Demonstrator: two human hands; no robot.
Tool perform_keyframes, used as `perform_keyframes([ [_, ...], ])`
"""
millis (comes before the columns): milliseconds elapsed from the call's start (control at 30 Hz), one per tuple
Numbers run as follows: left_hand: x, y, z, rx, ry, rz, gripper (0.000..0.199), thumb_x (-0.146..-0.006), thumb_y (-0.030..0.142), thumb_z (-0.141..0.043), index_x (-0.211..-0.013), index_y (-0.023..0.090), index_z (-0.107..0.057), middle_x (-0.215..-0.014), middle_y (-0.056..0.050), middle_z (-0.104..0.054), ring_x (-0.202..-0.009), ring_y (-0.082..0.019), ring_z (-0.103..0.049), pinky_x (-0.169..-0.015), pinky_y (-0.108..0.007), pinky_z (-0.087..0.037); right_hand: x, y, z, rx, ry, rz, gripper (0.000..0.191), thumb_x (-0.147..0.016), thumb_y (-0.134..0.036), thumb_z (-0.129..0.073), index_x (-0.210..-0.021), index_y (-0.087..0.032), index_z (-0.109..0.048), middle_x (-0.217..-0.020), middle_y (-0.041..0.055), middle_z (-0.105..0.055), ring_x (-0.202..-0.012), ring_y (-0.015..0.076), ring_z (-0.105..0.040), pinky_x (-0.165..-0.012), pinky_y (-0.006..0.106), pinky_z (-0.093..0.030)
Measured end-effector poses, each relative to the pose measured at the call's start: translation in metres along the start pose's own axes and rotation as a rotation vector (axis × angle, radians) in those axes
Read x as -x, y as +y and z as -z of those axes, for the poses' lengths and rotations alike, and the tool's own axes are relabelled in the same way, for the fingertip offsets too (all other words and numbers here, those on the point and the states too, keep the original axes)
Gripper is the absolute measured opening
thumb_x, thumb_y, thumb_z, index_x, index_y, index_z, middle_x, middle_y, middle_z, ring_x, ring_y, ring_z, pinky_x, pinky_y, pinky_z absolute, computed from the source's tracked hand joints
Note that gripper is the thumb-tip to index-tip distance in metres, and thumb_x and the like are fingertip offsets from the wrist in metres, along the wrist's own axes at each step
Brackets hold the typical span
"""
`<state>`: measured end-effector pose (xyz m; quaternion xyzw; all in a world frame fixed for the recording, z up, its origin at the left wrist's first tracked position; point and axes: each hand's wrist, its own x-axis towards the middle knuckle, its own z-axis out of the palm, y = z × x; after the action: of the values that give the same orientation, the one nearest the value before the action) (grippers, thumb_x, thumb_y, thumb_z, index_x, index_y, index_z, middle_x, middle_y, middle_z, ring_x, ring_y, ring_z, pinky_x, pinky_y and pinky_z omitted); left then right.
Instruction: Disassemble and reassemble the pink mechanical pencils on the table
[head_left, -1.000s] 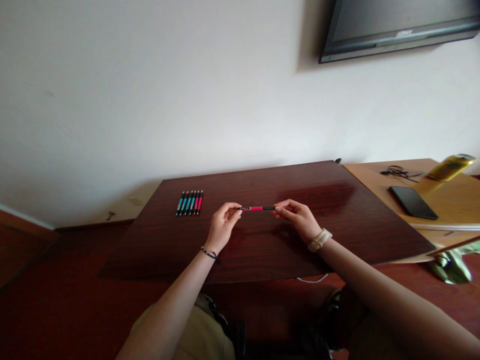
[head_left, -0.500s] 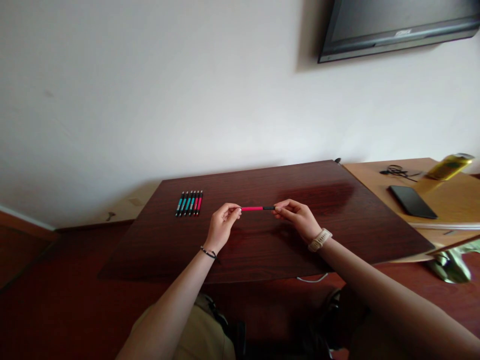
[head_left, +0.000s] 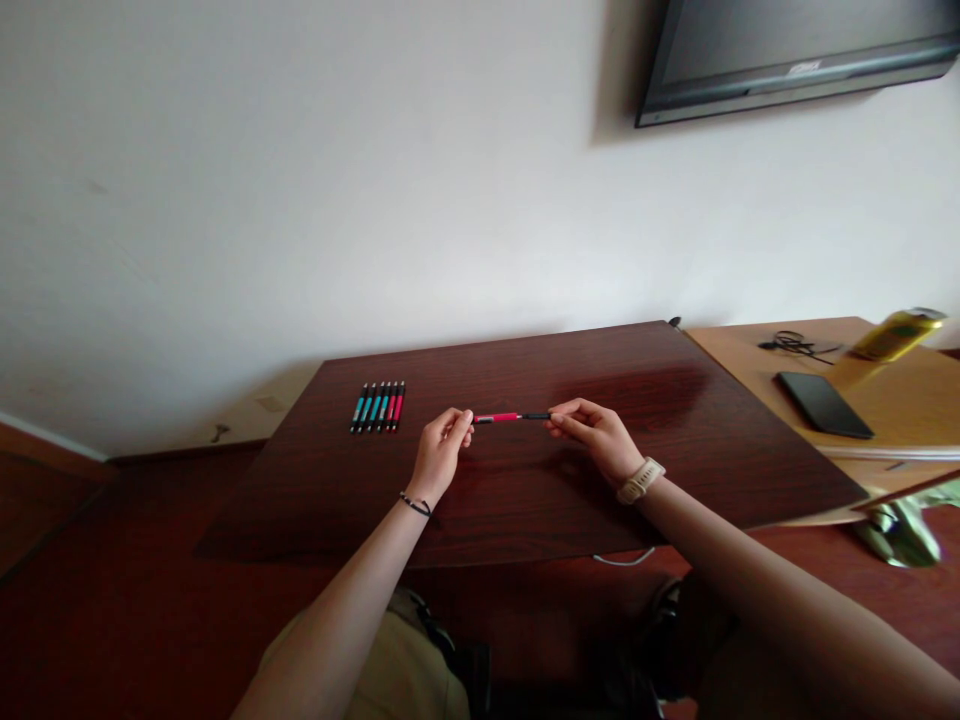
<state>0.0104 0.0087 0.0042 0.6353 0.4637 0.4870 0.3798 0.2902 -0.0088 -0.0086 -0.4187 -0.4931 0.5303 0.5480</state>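
The left hand (head_left: 439, 450) and right hand (head_left: 598, 438) face each other, apart but nearly level, each pinching with thumb and fingers. Behind them, left arm (head_left: 352, 592) and right arm (head_left: 757, 570) slant outward.

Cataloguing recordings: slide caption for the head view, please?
Left hand and right hand hold opposite ends of a partly separated pink-and-black pen, near a row of pens.

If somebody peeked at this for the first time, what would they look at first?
Probably the pink-and-black pen, held between the left hand and the right hand over the dark table. Next, the row of blue and pink pens on the table's left side. The big black TV on the wall, at the picture's upper right, may stand out too.
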Motion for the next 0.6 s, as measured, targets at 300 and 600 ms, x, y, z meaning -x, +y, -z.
perform_keyframes([
  [300, -0.004, -0.001, 0.013, 0.017, 0.058, -0.006, 0.041, -0.098, 0.052, -0.062, -0.076, 0.018, -0.063, -0.069, 0.0, -0.059, -0.067, -0.013, -0.055, -0.065, -0.025, -0.043, -0.002, -0.003, 0.005, 0.005, 0.023, 0.02, 0.039, -0.079, -0.053, -0.087, -0.097, -0.02, -0.075, -0.094, 0.0076, -0.079, -0.083, 0.0198, -0.072, -0.078, 0.032, -0.058],
  [600, 0.0, -0.004, 0.027, 0.005, 0.077, -0.011, 0.04, -0.097, 0.053, -0.063, -0.077, 0.018, -0.063, -0.07, 0.0, -0.06, -0.067, -0.014, -0.056, -0.066, -0.025, -0.045, -0.002, -0.003, 0.023, 0.026, 0.069, 0.031, 0.039, -0.079, -0.052, -0.087, -0.099, -0.021, -0.075, -0.097, 0.0081, -0.079, -0.086, 0.0213, -0.073, -0.079, 0.033, -0.059],
])
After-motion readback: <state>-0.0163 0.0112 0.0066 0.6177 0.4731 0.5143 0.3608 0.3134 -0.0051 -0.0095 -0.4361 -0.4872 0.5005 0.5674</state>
